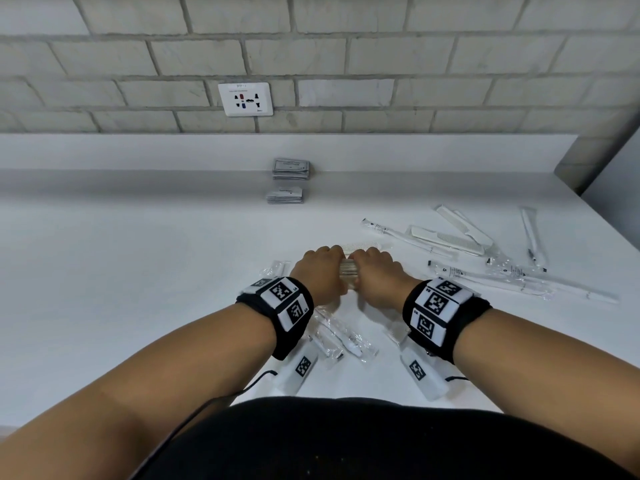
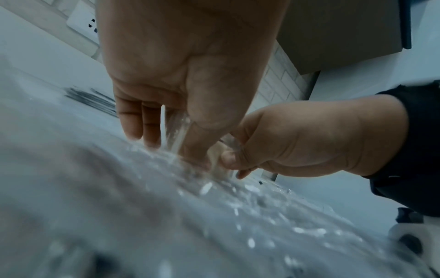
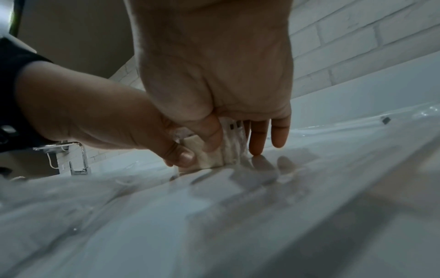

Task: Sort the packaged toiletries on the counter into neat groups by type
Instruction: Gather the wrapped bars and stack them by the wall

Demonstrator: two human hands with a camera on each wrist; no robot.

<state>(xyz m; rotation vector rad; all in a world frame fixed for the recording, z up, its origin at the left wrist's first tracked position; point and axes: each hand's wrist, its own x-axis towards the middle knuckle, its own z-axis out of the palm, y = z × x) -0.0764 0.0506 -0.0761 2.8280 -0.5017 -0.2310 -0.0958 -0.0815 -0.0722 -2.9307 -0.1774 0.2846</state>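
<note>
Your left hand [image 1: 320, 271] and right hand [image 1: 379, 271] squeeze a stack of clear packets [image 1: 348, 273] between them, fingers curled round it, upright on the worktop [image 1: 138, 271], combs [image 1: 450, 239] far right.

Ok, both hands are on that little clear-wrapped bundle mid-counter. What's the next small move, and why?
Probably square the bundle up and set it down as its own group. The left hand and right hand pinch it from either side against the counter, two sachet stacks are already neat near the wall, and combs and long packets lie scattered on the right.
</note>
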